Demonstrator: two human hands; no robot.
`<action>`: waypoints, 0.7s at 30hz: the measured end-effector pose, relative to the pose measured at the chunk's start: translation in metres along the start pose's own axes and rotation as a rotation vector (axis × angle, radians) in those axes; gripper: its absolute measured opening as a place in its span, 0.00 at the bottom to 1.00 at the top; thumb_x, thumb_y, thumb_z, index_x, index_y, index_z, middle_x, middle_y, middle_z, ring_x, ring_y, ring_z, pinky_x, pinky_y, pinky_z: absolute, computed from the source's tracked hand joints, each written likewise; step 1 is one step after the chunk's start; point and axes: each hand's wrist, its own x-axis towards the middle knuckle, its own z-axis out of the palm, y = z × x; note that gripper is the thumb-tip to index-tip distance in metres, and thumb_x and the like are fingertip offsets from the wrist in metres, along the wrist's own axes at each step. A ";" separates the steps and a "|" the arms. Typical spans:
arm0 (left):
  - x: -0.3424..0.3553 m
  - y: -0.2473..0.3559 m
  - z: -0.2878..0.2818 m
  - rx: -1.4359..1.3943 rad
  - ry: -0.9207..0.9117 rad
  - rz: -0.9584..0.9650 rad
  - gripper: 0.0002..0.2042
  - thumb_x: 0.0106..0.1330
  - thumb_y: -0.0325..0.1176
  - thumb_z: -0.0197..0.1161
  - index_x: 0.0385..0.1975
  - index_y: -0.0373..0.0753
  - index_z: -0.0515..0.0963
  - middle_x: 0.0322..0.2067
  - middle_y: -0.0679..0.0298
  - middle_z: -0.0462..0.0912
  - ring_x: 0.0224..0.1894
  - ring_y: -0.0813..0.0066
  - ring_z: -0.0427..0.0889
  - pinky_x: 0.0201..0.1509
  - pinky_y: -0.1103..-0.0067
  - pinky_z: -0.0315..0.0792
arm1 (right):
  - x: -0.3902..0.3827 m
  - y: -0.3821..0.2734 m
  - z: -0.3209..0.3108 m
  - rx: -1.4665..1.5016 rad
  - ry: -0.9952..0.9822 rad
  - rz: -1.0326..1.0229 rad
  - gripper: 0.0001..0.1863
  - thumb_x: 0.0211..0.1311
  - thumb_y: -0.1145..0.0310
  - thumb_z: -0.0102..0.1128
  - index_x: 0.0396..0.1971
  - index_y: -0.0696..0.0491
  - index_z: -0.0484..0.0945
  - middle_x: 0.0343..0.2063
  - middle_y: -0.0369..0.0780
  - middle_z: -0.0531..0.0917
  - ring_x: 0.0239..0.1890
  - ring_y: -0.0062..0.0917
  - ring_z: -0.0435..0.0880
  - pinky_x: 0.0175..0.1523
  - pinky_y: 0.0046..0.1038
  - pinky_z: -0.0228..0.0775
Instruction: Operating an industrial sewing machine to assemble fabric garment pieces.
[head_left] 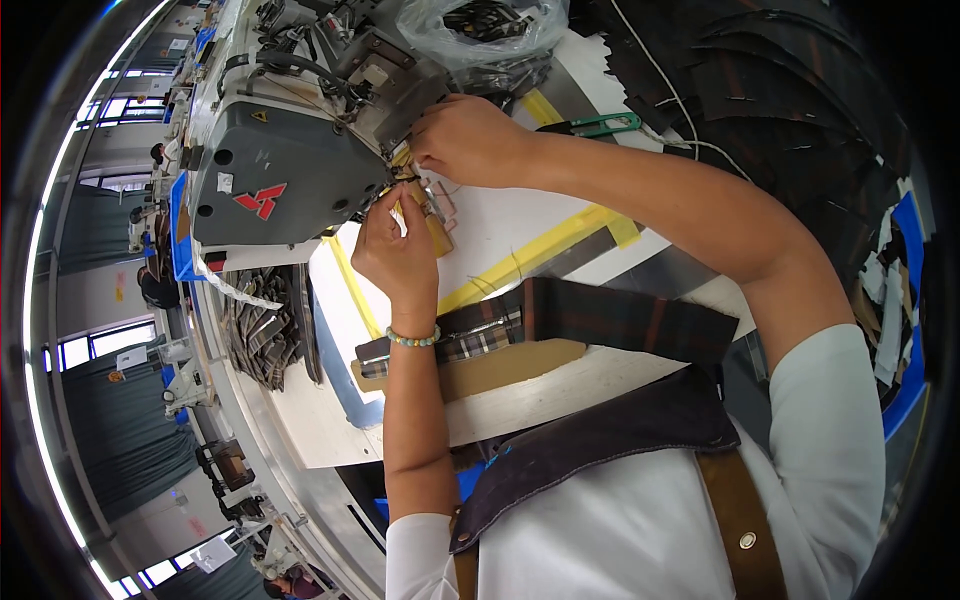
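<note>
A grey industrial sewing machine (280,160) stands at the upper left. My left hand (395,240) is raised just below its needle area, thumb and fingers pinched on something too small to make out. My right hand (470,140) reaches to the same area from the right, fingers curled, their tips partly hidden beside the metal parts. Under both hands is a brass-coloured plate (438,232) on a white work surface (500,225) marked with yellow tape. A strip of dark plaid fabric (625,320) lies below, crossed by my left forearm. Green-handled snips (610,124) rest beyond my right wrist.
Dark cut fabric pieces (770,80) cover the upper right, beside a clear plastic bag (475,30). Piled plaid pieces (265,335) sit left of the surface. A blue bin of scraps (905,390) is at the right. Other workstations (180,390) and people (160,285) are far left.
</note>
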 end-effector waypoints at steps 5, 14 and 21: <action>0.002 -0.009 0.004 0.179 0.118 0.243 0.03 0.65 0.25 0.76 0.35 0.37 0.88 0.25 0.60 0.87 0.21 0.65 0.83 0.24 0.74 0.75 | -0.011 0.012 0.008 0.140 -0.037 0.152 0.03 0.58 0.69 0.70 0.30 0.52 0.87 0.33 0.38 0.87 0.44 0.39 0.86 0.49 0.41 0.80; 0.002 -0.011 0.003 0.254 0.142 0.362 0.05 0.64 0.22 0.75 0.33 0.36 0.85 0.28 0.59 0.88 0.26 0.61 0.87 0.28 0.71 0.79 | -0.012 0.015 0.008 0.158 -0.002 0.125 0.03 0.58 0.71 0.70 0.30 0.53 0.86 0.33 0.39 0.87 0.44 0.39 0.86 0.50 0.42 0.80; 0.002 -0.014 0.003 0.262 0.132 0.365 0.04 0.64 0.22 0.75 0.34 0.36 0.85 0.29 0.58 0.89 0.27 0.60 0.87 0.28 0.71 0.80 | -0.011 0.012 0.008 0.176 -0.039 0.134 0.06 0.59 0.70 0.70 0.36 0.52 0.89 0.36 0.39 0.87 0.46 0.39 0.86 0.52 0.41 0.80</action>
